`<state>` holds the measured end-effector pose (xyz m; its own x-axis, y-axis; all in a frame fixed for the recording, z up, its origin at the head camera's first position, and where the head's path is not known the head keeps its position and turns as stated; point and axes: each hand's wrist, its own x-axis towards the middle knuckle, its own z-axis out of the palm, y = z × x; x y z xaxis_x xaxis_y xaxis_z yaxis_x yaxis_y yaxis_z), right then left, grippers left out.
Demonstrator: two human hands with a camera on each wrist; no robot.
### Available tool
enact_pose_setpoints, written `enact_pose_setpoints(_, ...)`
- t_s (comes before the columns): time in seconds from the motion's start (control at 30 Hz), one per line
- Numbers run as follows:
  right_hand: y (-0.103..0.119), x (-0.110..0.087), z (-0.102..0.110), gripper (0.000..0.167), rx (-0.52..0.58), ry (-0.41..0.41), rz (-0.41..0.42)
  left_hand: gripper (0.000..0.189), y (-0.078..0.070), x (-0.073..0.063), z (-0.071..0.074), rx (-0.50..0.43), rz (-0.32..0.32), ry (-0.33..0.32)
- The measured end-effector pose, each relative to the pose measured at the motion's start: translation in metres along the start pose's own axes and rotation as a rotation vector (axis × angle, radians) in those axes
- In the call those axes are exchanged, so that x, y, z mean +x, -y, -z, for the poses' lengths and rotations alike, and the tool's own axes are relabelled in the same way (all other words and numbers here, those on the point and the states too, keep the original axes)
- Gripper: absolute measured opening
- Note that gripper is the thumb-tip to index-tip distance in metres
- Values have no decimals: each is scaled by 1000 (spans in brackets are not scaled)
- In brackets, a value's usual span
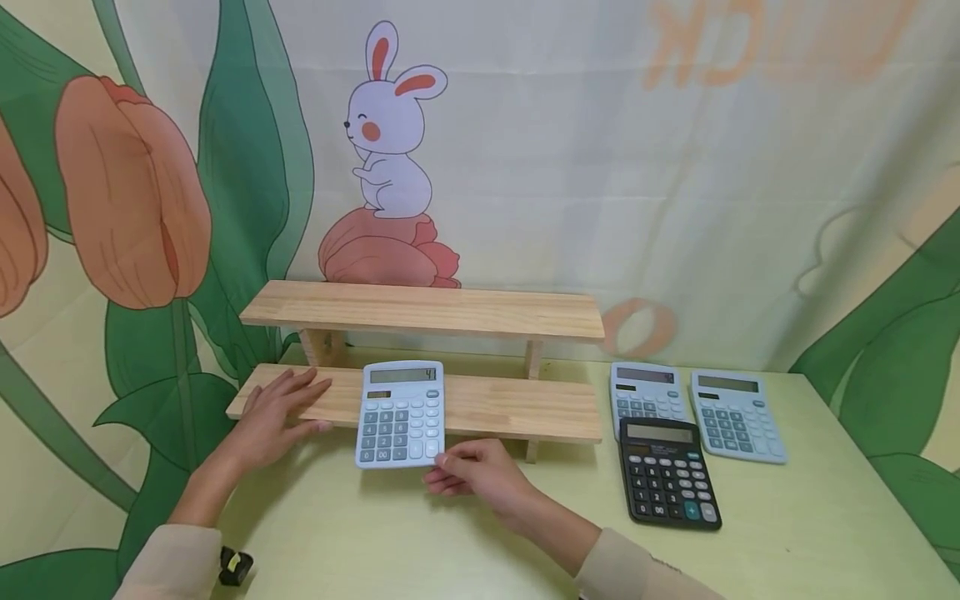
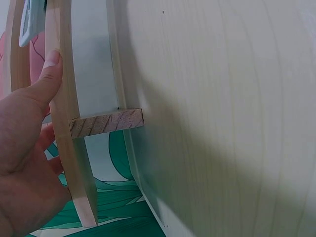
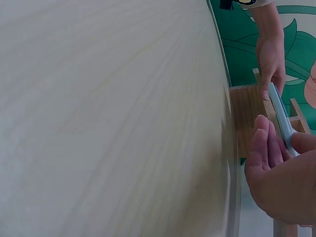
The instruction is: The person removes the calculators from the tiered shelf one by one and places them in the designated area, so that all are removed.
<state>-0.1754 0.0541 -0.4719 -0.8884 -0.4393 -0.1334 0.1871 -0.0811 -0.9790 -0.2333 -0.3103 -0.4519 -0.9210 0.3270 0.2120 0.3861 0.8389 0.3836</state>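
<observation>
A two-tier wooden stand (image 1: 517,408) bears a light blue calculator (image 1: 401,429) at its lower tier; the screen shows a 4. My right hand (image 1: 487,479) pinches the calculator's lower right corner, thumb on the front and fingers behind. Seen edge-on in the right wrist view, the calculator (image 3: 280,112) is tilted and overlaps the shelf. My left hand (image 1: 273,417) rests on the left end of the lower shelf. In the left wrist view its thumb (image 2: 49,74) lies along the shelf's front edge, with the other fingers partly hidden behind the board.
To the right of the stand lie two more light blue calculators (image 1: 738,417) and a black calculator (image 1: 667,475), which overlaps one of them. A small black object (image 1: 236,567) is by the left sleeve. Behind the table (image 1: 480,550) hangs a printed cloth (image 1: 562,167).
</observation>
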Motion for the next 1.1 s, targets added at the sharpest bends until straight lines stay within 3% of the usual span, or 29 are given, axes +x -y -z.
enact_pose_setpoints(0.4, 2, 11, -4, 23, 34, -65, -27, 72, -4, 0, 2, 2, 12, 7)
enact_pose_setpoints(0.73, 7, 20, -22, 35, 110, -157, -17, 73, -4, 1, 3, 6, 16, 6)
enact_pose_setpoints(1.1, 3, 23, -26, 27, 134, -224, -31, 72, -5, 0, 3, 3, 16, 2)
